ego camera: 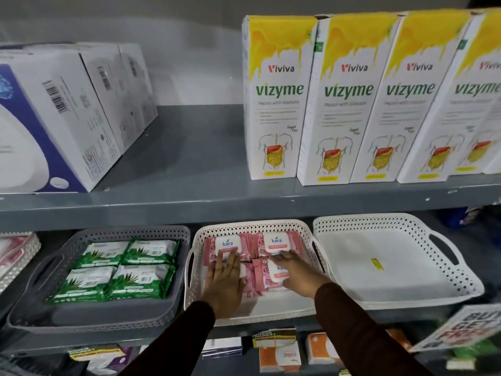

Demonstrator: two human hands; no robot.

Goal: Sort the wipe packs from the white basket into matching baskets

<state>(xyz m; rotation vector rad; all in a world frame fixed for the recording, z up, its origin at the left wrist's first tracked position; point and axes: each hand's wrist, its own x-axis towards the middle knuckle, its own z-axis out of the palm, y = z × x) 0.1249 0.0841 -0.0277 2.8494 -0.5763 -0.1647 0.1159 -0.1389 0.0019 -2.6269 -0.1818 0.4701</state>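
Note:
Three baskets stand side by side on the lower shelf. The grey basket [32, 302] on the left holds several green wipe packs [119, 270]. The middle cream basket [199, 240] holds several pink wipe packs [276, 244] laid flat. My left hand [226, 280] lies flat, fingers together, on the near-left pink pack. My right hand [295, 272] rests with spread fingers on the near-right pink pack. The white basket [461, 283] on the right has nothing in it but a small yellow sticker [377, 263].
The upper grey shelf [189, 204] carries white boxes [51, 118] at left and tall yellow-and-white cartons [276, 99] at right. Another cream basket [16, 256] shows at the far left. Below are small boxes [279, 351] and a promotional sign [466, 329].

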